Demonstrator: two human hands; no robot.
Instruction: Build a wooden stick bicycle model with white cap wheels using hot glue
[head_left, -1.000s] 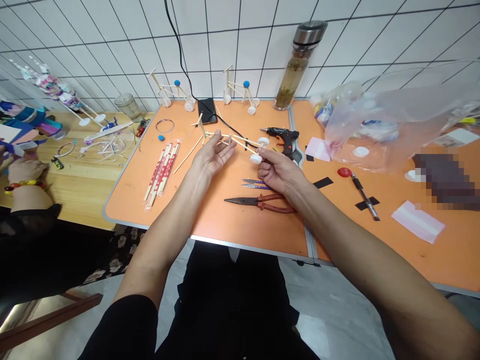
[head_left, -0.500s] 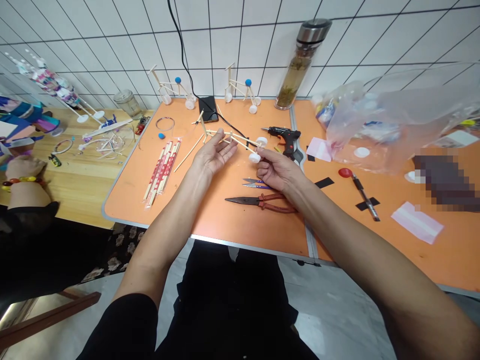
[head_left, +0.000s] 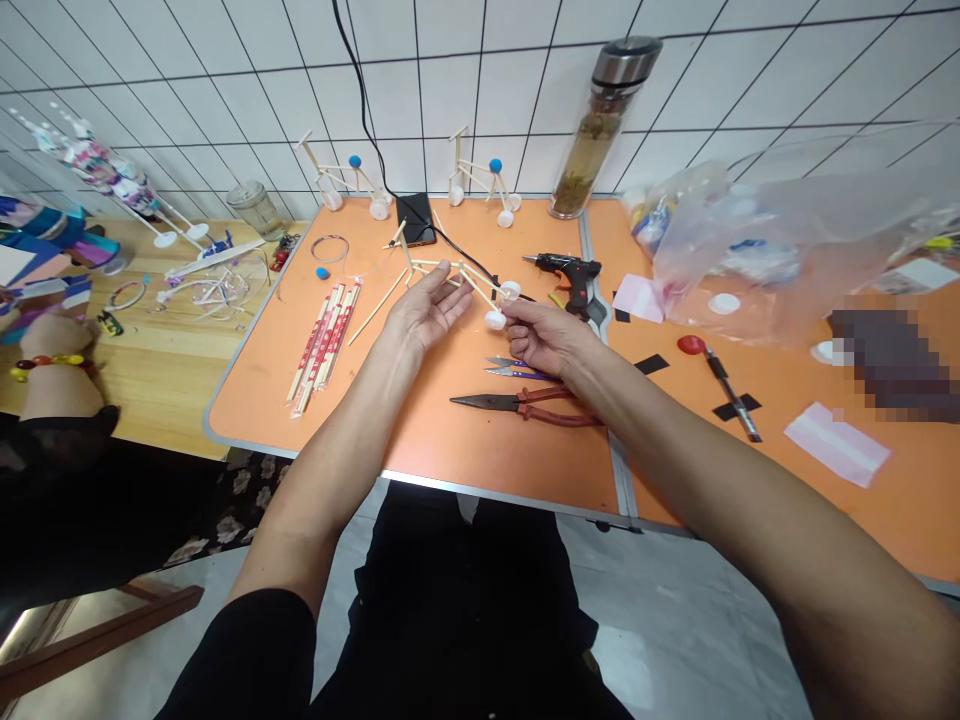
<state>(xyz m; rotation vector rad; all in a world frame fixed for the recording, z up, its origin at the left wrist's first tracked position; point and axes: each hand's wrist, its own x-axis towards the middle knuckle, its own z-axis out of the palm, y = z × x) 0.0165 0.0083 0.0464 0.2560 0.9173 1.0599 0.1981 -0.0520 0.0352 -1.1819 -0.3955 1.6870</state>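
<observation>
Over the orange table, my left hand (head_left: 427,305) holds a small tricycle frame of thin wooden sticks (head_left: 407,258), thumb on top and the other fingers loosely curled. My right hand (head_left: 551,335) is closed in a pinch at the end with two white round wheels (head_left: 494,320). These wheels sit by the ends of the sticks running right from the frame; whether they are fixed there I cannot tell. Beneath my right hand lie small blue-handled snips (head_left: 517,368). Red-handled long-nose pliers (head_left: 525,404) lie nearer me, partly under my right forearm.
Two finished-looking stick tricycles (head_left: 480,170) with blue balls stand by the wall. A black glue gun (head_left: 566,275), a tea bottle (head_left: 600,140) and a plastic bag (head_left: 750,240) are rightward. Wrapped chopsticks (head_left: 322,345) lie left. Another person's arm (head_left: 60,385) rests at the wooden table.
My right hand has shifted a little to the left, and the white wheels have moved left with it. My left hand and the frame stay almost in place.
</observation>
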